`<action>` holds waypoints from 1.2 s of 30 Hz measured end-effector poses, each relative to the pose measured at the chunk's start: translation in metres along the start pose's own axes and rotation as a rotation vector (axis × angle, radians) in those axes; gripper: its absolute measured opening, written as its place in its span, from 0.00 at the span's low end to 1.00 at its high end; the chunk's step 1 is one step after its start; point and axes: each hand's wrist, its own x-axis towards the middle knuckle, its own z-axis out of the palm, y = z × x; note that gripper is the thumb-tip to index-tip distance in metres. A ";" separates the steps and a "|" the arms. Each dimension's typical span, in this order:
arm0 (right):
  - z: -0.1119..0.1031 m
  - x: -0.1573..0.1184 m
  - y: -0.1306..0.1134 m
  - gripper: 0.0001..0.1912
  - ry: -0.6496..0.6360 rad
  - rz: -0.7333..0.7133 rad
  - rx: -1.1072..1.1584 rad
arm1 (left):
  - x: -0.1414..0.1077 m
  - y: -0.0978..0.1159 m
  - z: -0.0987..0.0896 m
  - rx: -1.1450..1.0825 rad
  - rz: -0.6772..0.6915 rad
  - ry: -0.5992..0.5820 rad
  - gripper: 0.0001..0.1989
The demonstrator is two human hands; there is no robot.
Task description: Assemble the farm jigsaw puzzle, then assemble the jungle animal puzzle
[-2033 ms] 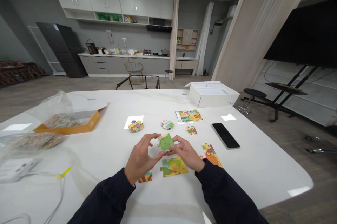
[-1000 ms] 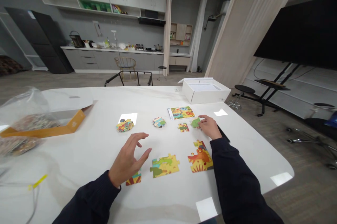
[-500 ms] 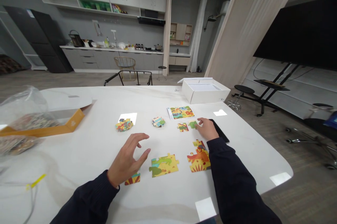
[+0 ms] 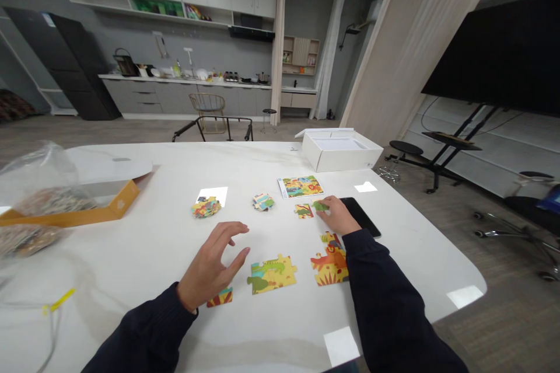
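Observation:
My right hand (image 4: 339, 216) has its fingertips on a small green jigsaw puzzle piece (image 4: 319, 206), covering part of it. Just left of that lies a yellow puzzle piece (image 4: 304, 211) with a dark branch-like pattern. My left hand (image 4: 215, 265) hovers with thumb and fingers apart, holding nothing. Partly beneath it is a red and teal puzzle piece (image 4: 221, 297). Between the hands lies a joined crocodile section (image 4: 273, 274). A joined lion section (image 4: 330, 262) is partly hidden by my right sleeve. The picture card (image 4: 303, 186) lies beyond.
Two heaps of pieces, one multicoloured (image 4: 205, 207) and one paler (image 4: 262, 202), lie farther back. A black phone (image 4: 361, 216) sits beside my right hand. An open white box (image 4: 341, 150) stands at the far edge; an orange-edged box (image 4: 118, 204) and plastic bags (image 4: 41, 177) are left.
My right hand has shifted slightly left over the green piece, uncovering more of the phone. The left hand stays where it was.

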 end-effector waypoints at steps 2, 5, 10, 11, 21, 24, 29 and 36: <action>-0.006 -0.003 -0.003 0.20 -0.006 -0.066 0.049 | 0.001 0.000 0.000 0.002 0.002 0.006 0.15; -0.012 -0.009 -0.014 0.21 -0.156 -0.195 0.149 | 0.002 0.000 -0.001 0.001 0.005 0.002 0.15; -0.021 -0.017 -0.036 0.24 -0.413 -0.200 0.171 | 0.001 0.001 -0.001 -0.002 0.009 -0.010 0.15; -0.023 -0.018 -0.037 0.23 -0.424 -0.178 0.168 | 0.001 0.001 -0.001 -0.003 0.008 -0.010 0.15; -0.031 -0.017 -0.003 0.22 -0.075 0.072 0.028 | 0.000 0.000 0.001 -0.002 0.009 -0.011 0.15; -0.022 -0.017 0.006 0.29 -0.114 0.063 0.052 | -0.001 -0.001 0.000 -0.002 0.010 -0.013 0.15; -0.001 -0.014 0.008 0.27 -0.165 -0.024 0.127 | 0.011 0.001 -0.001 -0.009 -0.097 -0.115 0.12; 0.009 -0.008 0.014 0.30 -0.087 -0.061 0.232 | 0.089 0.037 0.075 -0.001 -0.079 -0.444 0.14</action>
